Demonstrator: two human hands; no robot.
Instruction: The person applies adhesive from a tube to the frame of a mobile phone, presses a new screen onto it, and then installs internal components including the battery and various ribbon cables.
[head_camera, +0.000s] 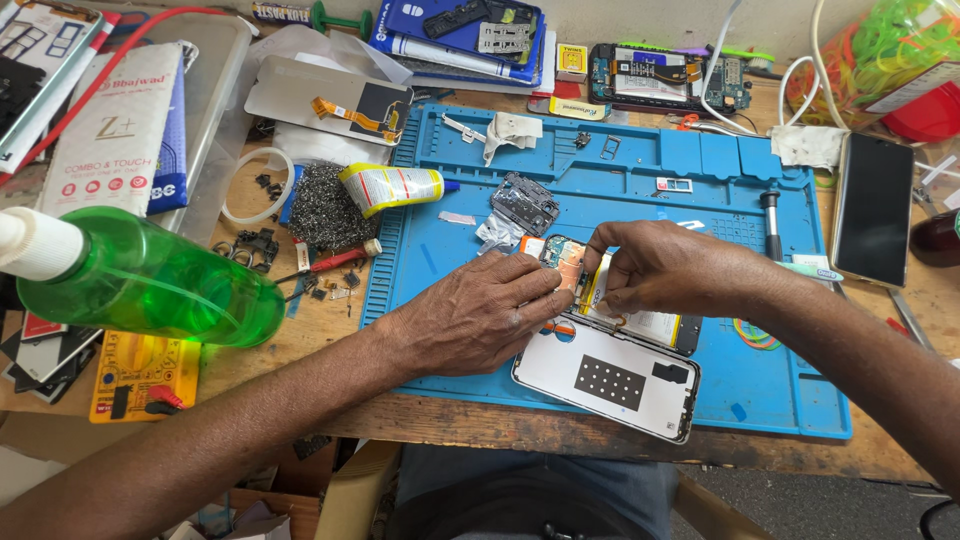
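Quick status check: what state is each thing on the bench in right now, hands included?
Opened phone: back off, insides exposed, on blue mat.
White back cover: detached, lying flat.
Left hand: pressing flat on phone.
Right hand: fingertips pinching inside phone.
Glue tube: capped, lying down.
Green bottle: on its side.
Black phone: screen dark.

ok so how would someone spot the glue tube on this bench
Start at the blue repair mat that covers the middle of the wooden bench. Just off its upper left corner lies a squeezed yellow and white glue tube, its blue nozzle pointing onto the mat. It rests against a grey heap of tiny screws, the only tube there.
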